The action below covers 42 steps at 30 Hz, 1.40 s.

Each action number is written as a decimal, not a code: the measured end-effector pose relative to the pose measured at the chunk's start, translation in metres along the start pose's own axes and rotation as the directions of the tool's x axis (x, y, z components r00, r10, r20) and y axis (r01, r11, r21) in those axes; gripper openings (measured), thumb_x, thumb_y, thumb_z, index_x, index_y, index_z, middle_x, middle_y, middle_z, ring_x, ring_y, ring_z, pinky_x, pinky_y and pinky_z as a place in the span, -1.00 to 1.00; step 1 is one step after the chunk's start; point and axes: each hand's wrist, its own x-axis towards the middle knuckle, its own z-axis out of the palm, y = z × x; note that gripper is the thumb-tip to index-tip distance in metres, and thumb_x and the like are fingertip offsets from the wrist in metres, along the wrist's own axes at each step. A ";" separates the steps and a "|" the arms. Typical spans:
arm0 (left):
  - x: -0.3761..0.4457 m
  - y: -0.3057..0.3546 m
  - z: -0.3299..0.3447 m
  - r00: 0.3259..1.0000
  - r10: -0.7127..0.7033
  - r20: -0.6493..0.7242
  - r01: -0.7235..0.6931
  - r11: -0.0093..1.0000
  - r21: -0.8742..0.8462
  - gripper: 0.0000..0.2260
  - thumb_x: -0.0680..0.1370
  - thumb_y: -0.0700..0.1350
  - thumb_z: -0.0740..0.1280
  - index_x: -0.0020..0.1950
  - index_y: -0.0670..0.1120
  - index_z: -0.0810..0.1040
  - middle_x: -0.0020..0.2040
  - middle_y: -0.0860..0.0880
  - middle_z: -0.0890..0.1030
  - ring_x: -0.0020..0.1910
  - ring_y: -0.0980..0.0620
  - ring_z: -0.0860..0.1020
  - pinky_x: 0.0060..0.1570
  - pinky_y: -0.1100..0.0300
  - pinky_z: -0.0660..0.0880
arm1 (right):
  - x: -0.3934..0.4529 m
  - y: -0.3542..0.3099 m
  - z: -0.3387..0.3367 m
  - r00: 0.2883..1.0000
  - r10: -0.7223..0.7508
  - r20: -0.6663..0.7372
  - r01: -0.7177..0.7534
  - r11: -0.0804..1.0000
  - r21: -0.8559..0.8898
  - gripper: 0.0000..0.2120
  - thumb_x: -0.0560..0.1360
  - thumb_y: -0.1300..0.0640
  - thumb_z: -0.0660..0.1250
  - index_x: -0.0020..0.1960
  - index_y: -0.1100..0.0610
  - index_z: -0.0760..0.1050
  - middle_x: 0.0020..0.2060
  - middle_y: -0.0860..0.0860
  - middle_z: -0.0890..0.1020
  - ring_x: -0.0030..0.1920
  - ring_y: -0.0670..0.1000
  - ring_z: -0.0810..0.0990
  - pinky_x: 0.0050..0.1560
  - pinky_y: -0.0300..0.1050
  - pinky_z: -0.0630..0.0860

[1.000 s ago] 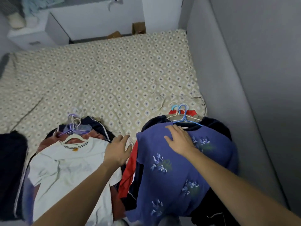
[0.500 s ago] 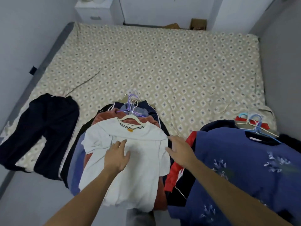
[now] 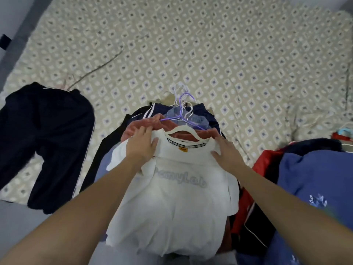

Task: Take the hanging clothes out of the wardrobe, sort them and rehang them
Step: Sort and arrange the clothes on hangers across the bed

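The white T-shirt (image 3: 177,192) was laid atop a pile on the bed (image 3: 210,54), collar pointed away; both shoulders were pressed by the left hand (image 3: 142,145) and right hand (image 3: 226,153), fingers flat, nothing gripped

White T-shirt (image 3: 172,207): soft matt cloth; cream hanger (image 3: 183,129): smooth plastic; purple hanger (image 3: 183,116): thin coated wire; bedsheet (image 3: 229,54): matt printed cloth
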 end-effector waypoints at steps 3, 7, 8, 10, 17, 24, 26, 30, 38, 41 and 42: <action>0.013 -0.014 0.016 1.000 0.002 0.030 -0.003 0.999 0.039 -0.56 0.70 0.08 0.21 0.50 -0.13 0.35 0.39 -0.17 0.46 0.36 -0.24 0.44 0.31 -0.16 0.44 | 0.007 0.004 0.015 0.999 0.035 -0.013 -0.036 0.996 -0.078 -0.48 0.63 0.01 0.37 0.51 0.15 0.35 0.42 0.14 0.46 0.36 0.24 0.42 0.21 0.15 0.49; 0.023 -0.026 0.028 0.997 0.072 0.017 -0.074 0.987 0.143 -0.64 0.66 0.06 0.27 0.37 -0.11 0.47 0.31 -0.16 0.47 0.31 -0.23 0.44 0.23 -0.16 0.41 | 0.013 0.008 0.026 0.999 0.043 -0.030 -0.046 0.995 -0.089 -0.69 0.62 -0.02 0.36 0.26 0.15 0.46 0.22 0.12 0.56 0.20 0.23 0.53 0.11 0.17 0.51; 0.024 -0.026 0.029 0.996 0.080 0.026 -0.083 0.983 0.165 -0.65 0.66 0.06 0.27 0.37 -0.09 0.47 0.30 -0.15 0.48 0.31 -0.23 0.43 0.23 -0.15 0.38 | 0.012 0.008 0.027 0.999 0.038 -0.024 -0.039 0.998 -0.043 -0.73 0.63 -0.01 0.35 0.22 0.14 0.47 0.18 0.11 0.58 0.16 0.21 0.56 0.10 0.17 0.52; 0.024 -0.025 0.028 0.996 0.084 0.029 -0.088 0.978 0.187 -0.65 0.66 0.07 0.29 0.36 -0.09 0.47 0.28 -0.14 0.49 0.31 -0.22 0.43 0.23 -0.15 0.35 | 0.008 0.008 0.027 1.000 0.015 -0.024 -0.013 0.997 0.080 -0.78 0.65 0.02 0.33 0.20 0.14 0.48 0.11 0.10 0.60 0.10 0.18 0.59 0.04 0.11 0.52; -0.002 -0.027 0.012 0.969 0.212 -0.127 -0.197 0.973 0.123 -0.72 0.62 0.08 0.19 -0.03 -0.10 0.55 -0.10 -0.11 0.59 0.00 -0.25 0.53 -0.09 -0.12 0.44 | -0.035 0.000 -0.014 0.988 -0.132 -0.075 0.142 0.979 0.149 -0.79 0.68 0.05 0.30 0.27 0.10 0.46 -0.12 -0.01 0.56 -0.06 0.08 0.56 -0.11 0.03 0.43; -0.089 0.018 -0.051 0.919 0.276 -0.282 -0.315 0.943 -0.104 -0.73 0.65 0.15 0.14 -0.15 0.03 0.38 -0.25 0.10 0.47 -0.23 -0.04 0.47 -0.28 -0.01 0.38 | -0.120 -0.006 -0.079 0.961 -0.191 -0.199 0.234 0.946 0.226 -0.80 0.66 0.09 0.34 -0.08 -0.11 0.39 -0.27 -0.16 0.50 -0.17 -0.22 0.50 -0.22 -0.29 0.31; -0.123 0.034 -0.067 0.906 0.287 -0.312 -0.322 0.944 -0.066 -0.71 0.65 0.15 0.15 -0.10 -0.01 0.44 -0.22 0.09 0.50 -0.19 -0.08 0.49 -0.23 -0.06 0.43 | -0.154 -0.004 -0.091 0.952 -0.211 -0.221 0.263 0.934 0.240 -0.81 0.66 0.07 0.34 -0.11 0.03 0.43 -0.29 -0.13 0.51 -0.17 -0.20 0.50 -0.22 -0.27 0.31; -0.212 0.069 -0.098 0.886 0.262 -0.383 -0.303 0.952 -0.049 -0.75 0.64 0.13 0.20 -0.03 -0.01 0.51 -0.20 0.08 0.54 -0.14 -0.13 0.52 -0.17 -0.09 0.44 | -0.232 0.003 -0.108 0.926 -0.254 -0.280 0.336 0.892 0.302 -0.71 0.68 0.06 0.31 -0.16 0.18 0.46 -0.31 -0.07 0.50 -0.25 -0.17 0.47 -0.21 -0.15 0.26; -0.417 0.122 -0.112 0.831 0.225 -0.509 -0.260 0.966 0.002 -0.76 0.62 0.12 0.21 -0.06 -0.02 0.50 -0.26 0.05 0.50 -0.22 -0.09 0.46 -0.27 -0.07 0.39 | -0.411 0.024 -0.116 0.854 -0.389 -0.344 0.490 0.825 0.283 -0.61 0.70 -0.02 0.23 -0.26 0.12 0.32 -0.38 -0.02 0.47 -0.30 -0.03 0.45 -0.19 0.08 0.37; -0.471 0.137 -0.113 0.799 0.227 -0.556 -0.268 0.963 0.008 -0.78 0.61 0.09 0.20 -0.04 -0.03 0.51 -0.28 0.04 0.47 -0.25 -0.10 0.47 -0.30 -0.04 0.38 | -0.469 0.023 -0.119 0.833 -0.416 -0.365 0.522 0.810 0.267 -0.62 0.71 -0.07 0.16 -0.23 0.06 0.29 -0.38 -0.03 0.44 -0.31 -0.02 0.45 -0.21 0.10 0.37; -0.485 0.142 -0.115 0.784 0.232 -0.576 -0.282 0.959 0.002 -0.79 0.61 0.08 0.22 -0.03 -0.03 0.53 -0.28 0.05 0.46 -0.26 -0.09 0.47 -0.31 -0.02 0.38 | -0.487 0.023 -0.121 0.833 -0.413 -0.368 0.520 0.813 0.263 -0.64 0.71 -0.09 0.14 -0.22 0.02 0.29 -0.38 -0.03 0.43 -0.31 -0.01 0.46 -0.21 0.11 0.38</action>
